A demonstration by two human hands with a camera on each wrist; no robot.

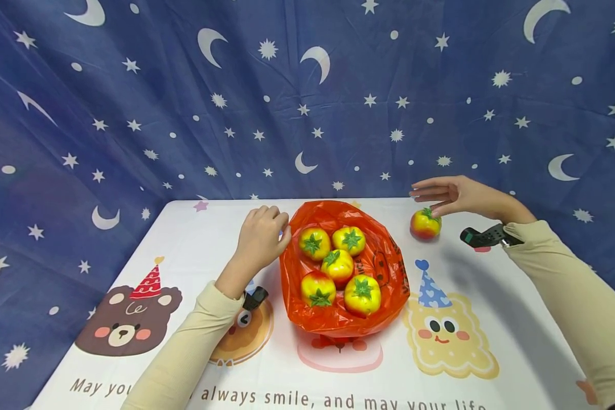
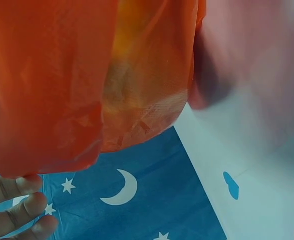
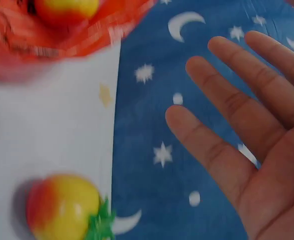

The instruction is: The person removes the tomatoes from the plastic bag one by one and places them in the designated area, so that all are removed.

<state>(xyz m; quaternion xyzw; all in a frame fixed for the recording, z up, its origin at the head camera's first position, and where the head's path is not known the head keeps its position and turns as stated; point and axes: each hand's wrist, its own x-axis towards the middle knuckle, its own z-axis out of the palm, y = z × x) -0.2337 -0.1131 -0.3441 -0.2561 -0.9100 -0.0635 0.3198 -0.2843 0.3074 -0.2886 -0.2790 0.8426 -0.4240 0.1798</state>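
Note:
A red plastic bag (image 1: 384, 307) lies spread wide on the table, holding several shiny yellow-and-red toy tomatoes (image 1: 363, 295) with green leafy tops. My left hand (image 1: 260, 239) grips the bag's left rim with curled fingers. In the left wrist view, the bag (image 2: 46, 100) covers much of the picture, and fingertips (image 2: 34, 204) show below its edge. To the right of the bag stands a single toy tomato (image 1: 425, 224). Just above and behind it, my right hand (image 1: 458, 196) hovers with extended fingers, holding nothing. The right wrist view shows that tomato (image 3: 64, 207) apart from the spread fingers (image 3: 227, 95).
A white tablecloth (image 1: 195, 250) printed with cartoon figures and lettering covers the table. Behind it hangs a blue curtain (image 1: 266, 131) with white moons and stars. Small black devices (image 1: 484, 235) sit at both wrists.

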